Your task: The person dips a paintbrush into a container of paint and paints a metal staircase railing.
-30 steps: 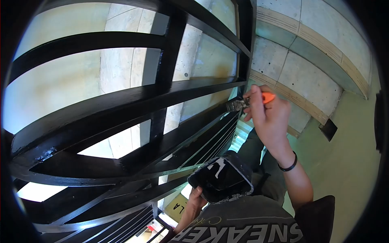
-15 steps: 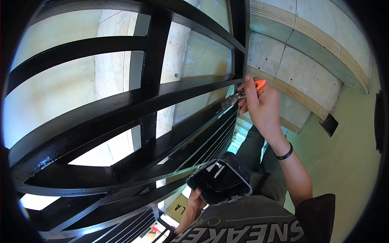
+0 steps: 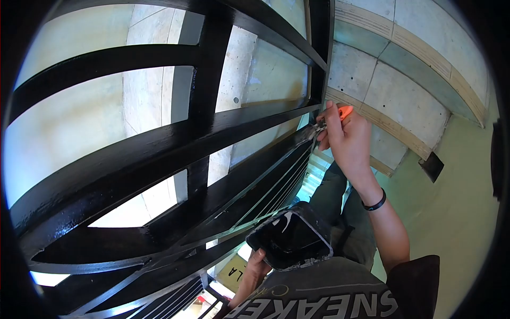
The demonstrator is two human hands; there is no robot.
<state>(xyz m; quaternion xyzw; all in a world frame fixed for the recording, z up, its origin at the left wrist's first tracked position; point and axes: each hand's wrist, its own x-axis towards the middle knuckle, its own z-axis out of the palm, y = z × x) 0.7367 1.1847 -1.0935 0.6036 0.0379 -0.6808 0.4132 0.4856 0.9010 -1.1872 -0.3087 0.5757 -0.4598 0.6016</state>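
Observation:
My right hand (image 3: pixel 348 141) is closed on a paintbrush (image 3: pixel 345 112) with an orange handle. Its dark, paint-covered bristles meet a black metal rail (image 3: pixel 265 159) of the railing, near an upright post. Low in the view, my left hand (image 3: pixel 256 264) grips the rim of a black, square-mouthed container (image 3: pixel 319 231) held against my body. Glossy black paint shows inside the container, with pale streaks on its inner wall. The railing's upper bars (image 3: pixel 133 143) look shiny.
Stone stairs (image 3: pixel 406 95) with ribbed tan edges rise at the upper right. A greenish wall (image 3: pixel 462 175) runs down the right side, with a small dark object (image 3: pixel 432 167) at its base. Below the railing lies a yellowish surface with black letters (image 3: pixel 231 272).
The brush in my right hand has shifted slightly up and left since one second ago, its bristles blurred against the rail. My left hand and the container stay nearly in place.

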